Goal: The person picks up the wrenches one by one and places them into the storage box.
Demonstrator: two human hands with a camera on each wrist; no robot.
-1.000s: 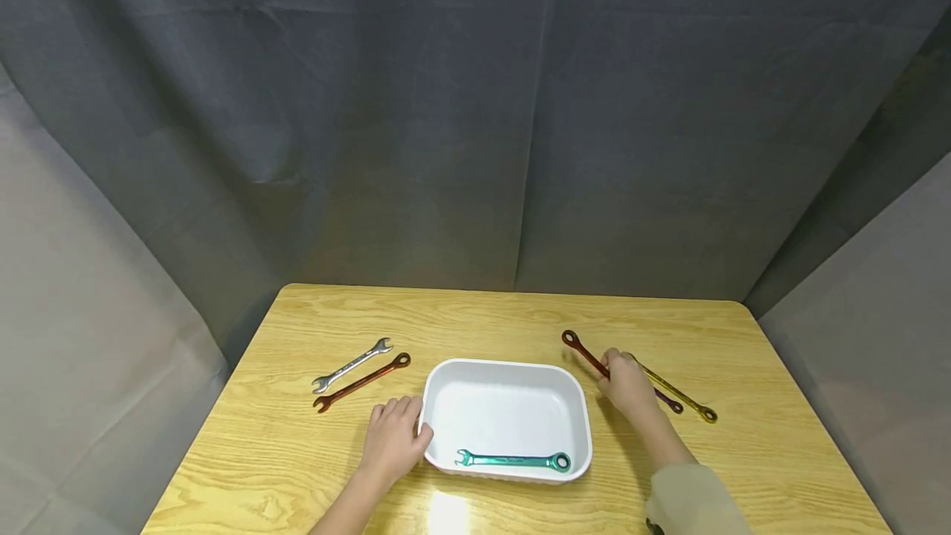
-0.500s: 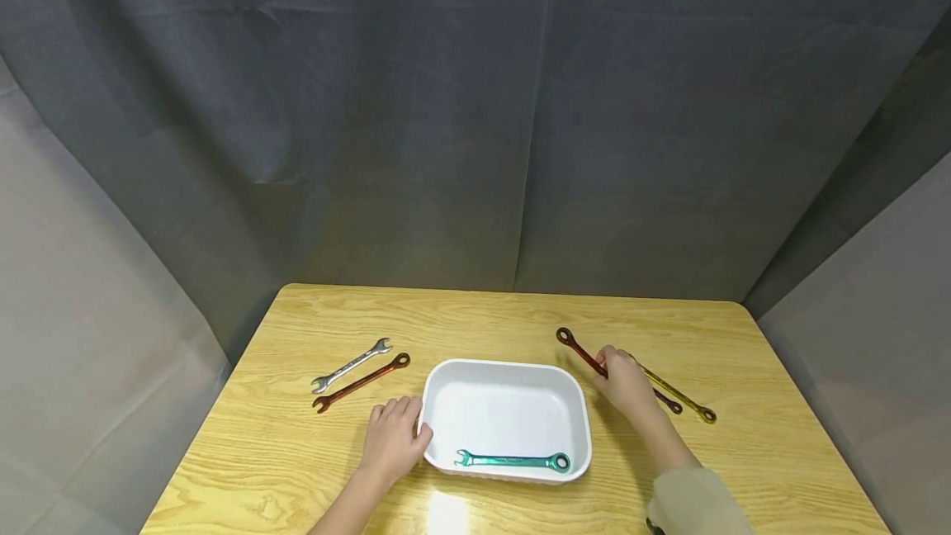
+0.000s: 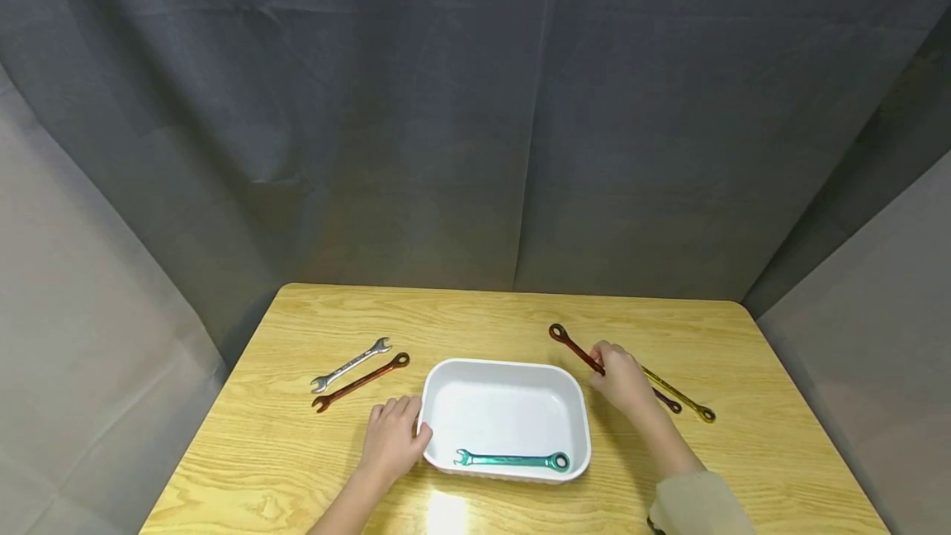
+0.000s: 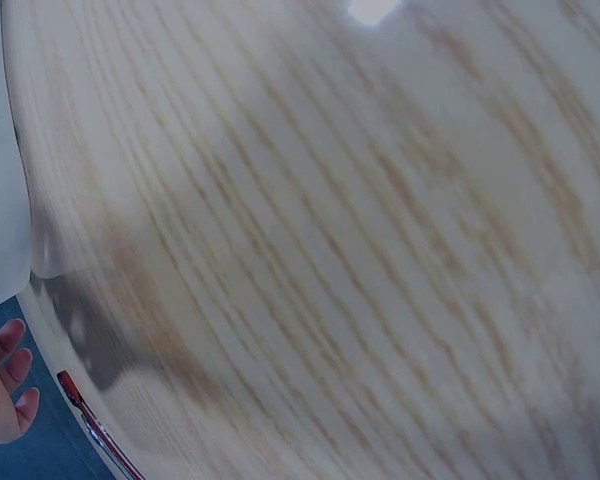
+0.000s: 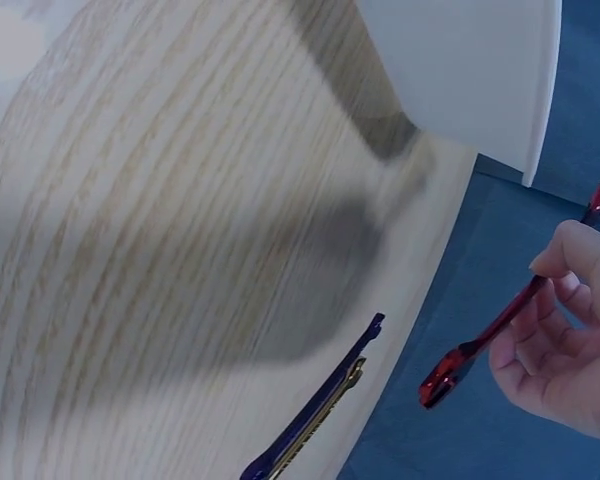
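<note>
My right hand [image 3: 624,378] pinches a dark red combination wrench [image 3: 575,348] between thumb and fingers, raised over the table right of a white tub [image 3: 505,415]. The right wrist view shows the held wrench slanting past the fingers, its lower end free. Under that hand lie a purple wrench [image 3: 667,401], mostly hidden in the head view, and a yellow wrench [image 3: 676,390]. My left hand [image 3: 394,437] grips the tub's left wall, thumb over the rim. Along the tub's near side, inside, rests a green ratchet wrench [image 3: 513,461].
Left of the tub, a silver open-end wrench [image 3: 351,366] and an orange-red wrench [image 3: 360,384] lie side by side on the wooden table [image 3: 475,320]. Grey cloth [image 3: 446,122] hangs behind the table and at both sides.
My right hand has shifted slightly left and up in the head view with the red wrench, toward the tub. My left hand and the tub have stayed put.
</note>
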